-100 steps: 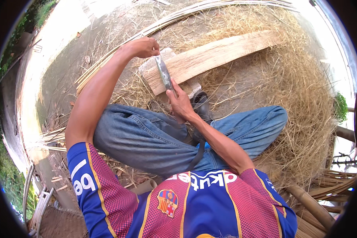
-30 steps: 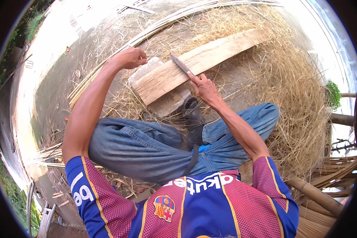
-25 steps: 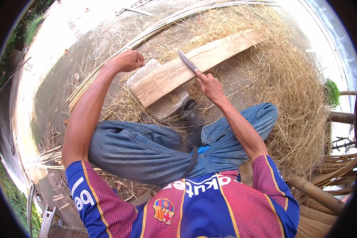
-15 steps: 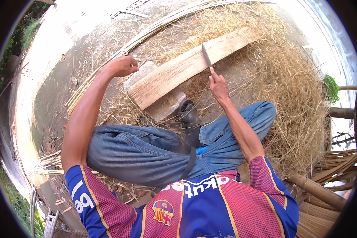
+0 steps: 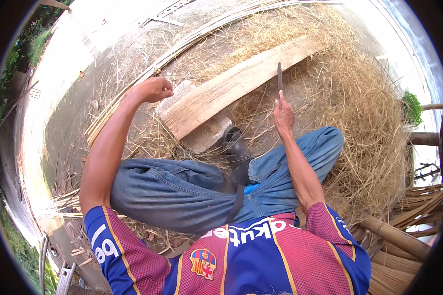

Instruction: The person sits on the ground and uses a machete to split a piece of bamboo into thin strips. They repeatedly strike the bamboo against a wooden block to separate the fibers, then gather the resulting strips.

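My right hand (image 5: 284, 117) is wrapped round the handle of a knife (image 5: 280, 78), its dark narrow blade pointing away from me. The index finger lies along the knife, and the blade is just off the near edge of a wooden plank (image 5: 241, 81). To the left, my left hand (image 5: 155, 90) is closed, fingers curled, beside the plank's near-left end. Whatever it may hold is hidden. Long pale split strips (image 5: 187, 39) run past its wrist and curve to the far right. A pale stone block (image 5: 209, 133) props up the plank's near end.
Dry straw-like shavings (image 5: 359, 128) are heaped on the right and far side. My bent legs in jeans (image 5: 182, 189) and a dark sandal (image 5: 235, 142) are close to the block. A bamboo pole (image 5: 396, 236) and bundled strips (image 5: 396, 270) lie at lower right.
My right hand and the knife have moved right and toward me, so the blade has left the plank's top. My left hand has shifted slightly nearer, still closed.
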A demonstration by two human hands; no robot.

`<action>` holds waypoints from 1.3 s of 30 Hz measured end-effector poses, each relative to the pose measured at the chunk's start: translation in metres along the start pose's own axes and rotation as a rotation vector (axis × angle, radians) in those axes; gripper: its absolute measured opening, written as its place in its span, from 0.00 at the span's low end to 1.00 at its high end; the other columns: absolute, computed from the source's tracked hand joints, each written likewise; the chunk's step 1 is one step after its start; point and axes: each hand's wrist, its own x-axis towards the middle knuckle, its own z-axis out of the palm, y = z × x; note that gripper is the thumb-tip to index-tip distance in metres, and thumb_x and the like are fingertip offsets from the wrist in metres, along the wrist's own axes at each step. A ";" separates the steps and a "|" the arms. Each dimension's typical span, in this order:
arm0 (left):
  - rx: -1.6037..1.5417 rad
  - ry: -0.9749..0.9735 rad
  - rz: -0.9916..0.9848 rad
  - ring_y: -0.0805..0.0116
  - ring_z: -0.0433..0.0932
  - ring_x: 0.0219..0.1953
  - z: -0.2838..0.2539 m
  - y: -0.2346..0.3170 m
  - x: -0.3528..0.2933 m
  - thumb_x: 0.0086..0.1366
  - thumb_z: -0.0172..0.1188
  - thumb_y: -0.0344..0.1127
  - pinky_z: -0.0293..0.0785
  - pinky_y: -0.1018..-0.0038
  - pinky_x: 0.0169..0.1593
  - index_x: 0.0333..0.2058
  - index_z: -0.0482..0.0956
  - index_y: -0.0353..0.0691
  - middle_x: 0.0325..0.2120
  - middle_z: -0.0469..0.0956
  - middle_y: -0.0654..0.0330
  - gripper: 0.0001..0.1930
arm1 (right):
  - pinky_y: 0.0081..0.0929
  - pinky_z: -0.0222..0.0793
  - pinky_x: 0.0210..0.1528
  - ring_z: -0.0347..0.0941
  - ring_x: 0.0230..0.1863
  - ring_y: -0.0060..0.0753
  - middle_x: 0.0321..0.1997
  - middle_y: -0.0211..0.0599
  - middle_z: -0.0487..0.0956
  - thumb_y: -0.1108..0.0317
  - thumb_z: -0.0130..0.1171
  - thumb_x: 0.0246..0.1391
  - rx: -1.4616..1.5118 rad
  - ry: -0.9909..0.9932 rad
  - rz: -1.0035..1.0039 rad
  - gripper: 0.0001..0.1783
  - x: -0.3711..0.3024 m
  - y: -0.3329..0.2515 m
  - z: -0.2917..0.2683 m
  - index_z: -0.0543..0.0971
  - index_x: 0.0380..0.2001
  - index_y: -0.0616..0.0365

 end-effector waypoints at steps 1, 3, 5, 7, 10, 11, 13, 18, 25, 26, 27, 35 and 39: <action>0.006 -0.018 -0.011 0.56 0.79 0.51 0.005 -0.008 0.002 0.70 0.55 0.49 0.73 0.59 0.57 0.52 0.81 0.44 0.51 0.80 0.53 0.19 | 0.41 0.70 0.34 0.74 0.30 0.41 0.26 0.40 0.70 0.57 0.55 0.65 -0.001 0.002 -0.024 0.26 0.002 0.002 -0.007 0.71 0.66 0.35; 0.018 -0.057 -0.024 0.54 0.81 0.49 0.013 -0.021 0.006 0.71 0.55 0.48 0.74 0.60 0.54 0.52 0.81 0.42 0.47 0.83 0.52 0.19 | 0.41 0.70 0.34 0.73 0.29 0.41 0.25 0.39 0.70 0.57 0.55 0.65 -0.009 0.007 -0.065 0.25 -0.005 0.006 -0.023 0.72 0.66 0.35; 0.023 -0.042 -0.008 0.54 0.81 0.48 0.014 -0.023 0.006 0.70 0.55 0.48 0.75 0.60 0.54 0.51 0.81 0.42 0.46 0.83 0.51 0.19 | 0.42 0.72 0.31 0.76 0.28 0.41 0.31 0.38 0.73 0.57 0.56 0.64 0.005 -0.068 -0.136 0.26 -0.024 0.003 -0.023 0.70 0.65 0.27; 0.008 -0.029 0.000 0.53 0.81 0.48 0.010 -0.015 0.004 0.70 0.56 0.49 0.75 0.60 0.54 0.51 0.81 0.42 0.45 0.83 0.49 0.20 | 0.43 0.73 0.31 0.77 0.28 0.42 0.34 0.37 0.73 0.57 0.56 0.64 0.006 -0.128 -0.235 0.27 -0.034 -0.006 -0.014 0.70 0.65 0.24; -0.044 -0.002 0.045 0.52 0.82 0.47 0.004 -0.001 0.004 0.70 0.55 0.49 0.75 0.59 0.52 0.49 0.82 0.42 0.44 0.83 0.47 0.19 | 0.44 0.75 0.30 0.78 0.28 0.43 0.37 0.37 0.72 0.58 0.54 0.65 -0.078 -0.274 -0.411 0.25 -0.019 -0.014 -0.009 0.70 0.64 0.22; -0.069 -0.008 0.030 0.52 0.82 0.47 0.003 0.004 0.004 0.70 0.55 0.49 0.75 0.59 0.52 0.48 0.83 0.41 0.43 0.83 0.47 0.19 | 0.43 0.76 0.30 0.78 0.28 0.44 0.37 0.37 0.72 0.58 0.53 0.65 -0.139 -0.278 -0.455 0.25 -0.006 -0.014 -0.012 0.70 0.64 0.23; -0.024 -0.009 0.105 0.52 0.81 0.47 0.007 -0.006 0.004 0.70 0.55 0.50 0.75 0.60 0.53 0.48 0.83 0.41 0.43 0.83 0.47 0.20 | 0.42 0.76 0.29 0.78 0.28 0.44 0.38 0.37 0.72 0.59 0.52 0.66 -0.251 -0.290 -0.556 0.23 0.030 -0.015 -0.018 0.70 0.63 0.24; -0.001 -0.055 -0.022 0.54 0.81 0.49 0.012 -0.024 -0.002 0.69 0.56 0.51 0.75 0.61 0.53 0.50 0.83 0.45 0.46 0.83 0.50 0.20 | 0.52 0.76 0.40 0.80 0.38 0.53 0.42 0.47 0.76 0.58 0.48 0.66 -0.474 -0.139 -0.181 0.22 0.124 0.050 -0.061 0.71 0.63 0.30; -0.094 -0.081 -0.004 0.54 0.81 0.48 0.013 -0.019 0.006 0.69 0.56 0.50 0.75 0.61 0.52 0.50 0.82 0.44 0.46 0.83 0.50 0.20 | 0.50 0.74 0.54 0.78 0.55 0.57 0.51 0.53 0.82 0.64 0.50 0.60 -0.679 -0.193 0.422 0.20 0.144 0.249 -0.192 0.81 0.52 0.56; -0.076 -0.084 0.017 0.55 0.81 0.47 0.014 -0.018 0.006 0.69 0.56 0.50 0.75 0.61 0.51 0.49 0.82 0.43 0.45 0.83 0.51 0.20 | 0.49 0.74 0.54 0.78 0.55 0.57 0.51 0.51 0.82 0.65 0.50 0.60 -0.702 -0.179 0.485 0.20 0.127 0.259 -0.199 0.81 0.53 0.55; -0.057 -0.086 0.040 0.56 0.81 0.46 0.014 -0.016 0.005 0.69 0.56 0.49 0.76 0.62 0.51 0.49 0.82 0.42 0.45 0.83 0.51 0.20 | 0.49 0.74 0.53 0.78 0.55 0.57 0.51 0.51 0.82 0.64 0.50 0.61 -0.694 -0.181 0.494 0.20 0.113 0.257 -0.204 0.80 0.54 0.53; -0.008 -0.095 0.045 0.51 0.81 0.48 0.016 -0.010 0.007 0.69 0.56 0.50 0.76 0.60 0.53 0.49 0.83 0.42 0.45 0.83 0.47 0.20 | 0.30 0.75 0.27 0.77 0.26 0.30 0.33 0.40 0.81 0.57 0.58 0.61 -0.009 -0.232 0.437 0.21 0.119 0.162 -0.200 0.78 0.51 0.61; 0.025 -0.114 0.022 0.50 0.82 0.47 0.017 -0.006 0.010 0.69 0.56 0.50 0.76 0.60 0.52 0.48 0.83 0.42 0.44 0.83 0.48 0.20 | 0.23 0.73 0.20 0.74 0.21 0.22 0.25 0.35 0.78 0.54 0.62 0.61 0.548 -0.298 0.309 0.23 0.126 0.102 -0.170 0.76 0.33 0.69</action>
